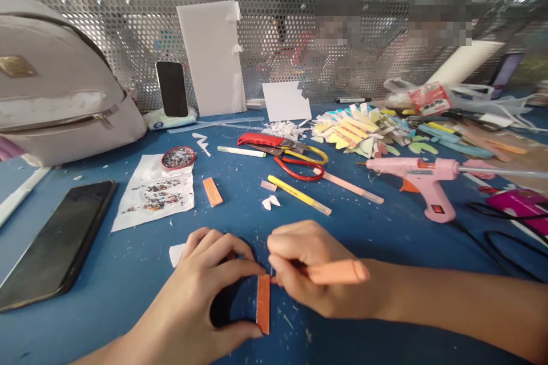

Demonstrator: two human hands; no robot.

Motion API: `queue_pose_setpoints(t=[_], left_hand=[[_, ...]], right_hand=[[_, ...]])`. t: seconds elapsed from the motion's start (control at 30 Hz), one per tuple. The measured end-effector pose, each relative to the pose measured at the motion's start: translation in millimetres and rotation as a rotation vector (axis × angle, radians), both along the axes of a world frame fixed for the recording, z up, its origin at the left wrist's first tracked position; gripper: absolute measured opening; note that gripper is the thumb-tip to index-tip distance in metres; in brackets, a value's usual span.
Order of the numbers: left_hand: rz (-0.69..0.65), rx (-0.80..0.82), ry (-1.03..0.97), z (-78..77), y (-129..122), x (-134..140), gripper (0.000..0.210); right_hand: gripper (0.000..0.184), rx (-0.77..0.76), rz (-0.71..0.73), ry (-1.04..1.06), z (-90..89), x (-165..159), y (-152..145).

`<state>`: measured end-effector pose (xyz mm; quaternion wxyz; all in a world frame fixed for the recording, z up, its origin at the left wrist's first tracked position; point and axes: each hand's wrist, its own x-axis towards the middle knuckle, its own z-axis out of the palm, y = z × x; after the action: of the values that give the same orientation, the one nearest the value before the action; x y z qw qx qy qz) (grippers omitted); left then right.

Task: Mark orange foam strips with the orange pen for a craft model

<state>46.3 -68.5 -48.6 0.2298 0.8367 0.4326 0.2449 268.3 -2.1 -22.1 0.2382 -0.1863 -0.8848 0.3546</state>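
Orange strip [263,303] lower centre on blue worktop [385,228] | left hand [205,291] pinches strip between forefinger and thumb | right hand [308,274] closed around orange pen [338,271], tip at strip's top | black phone [55,242] left | pink glue gun [422,179] right.

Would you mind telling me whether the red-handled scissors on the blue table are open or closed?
Open: the red-handled scissors lie flat on the blue table with the red and yellow handle loops spread apart.

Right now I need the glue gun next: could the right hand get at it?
Probably yes: the right hand holds an orange pen, but only bare blue table lies between it and the glue gun.
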Motion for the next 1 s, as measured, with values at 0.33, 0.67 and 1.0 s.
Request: queue_pose_setpoints(t=[0.33,0.67,1.0], left_hand=[[0.013,-0.017,-0.011,1.1,1.9,2.0,0.039],[0.022,-0.046,-0.024,0.8,0.2,0.1,0.047],[0.041,-0.071,-0.021,2.1,1.2,1.4,0.048]], right_hand=[[0.033,0.015,0.058,0.014,-0.9,-2.3,0.9],[0.032,0.002,0.011,-0.006,-0.1,-2.5,-1.4],[0.032,0.014,-0.046,-0.013,1.1,-3.7,-3.0]])
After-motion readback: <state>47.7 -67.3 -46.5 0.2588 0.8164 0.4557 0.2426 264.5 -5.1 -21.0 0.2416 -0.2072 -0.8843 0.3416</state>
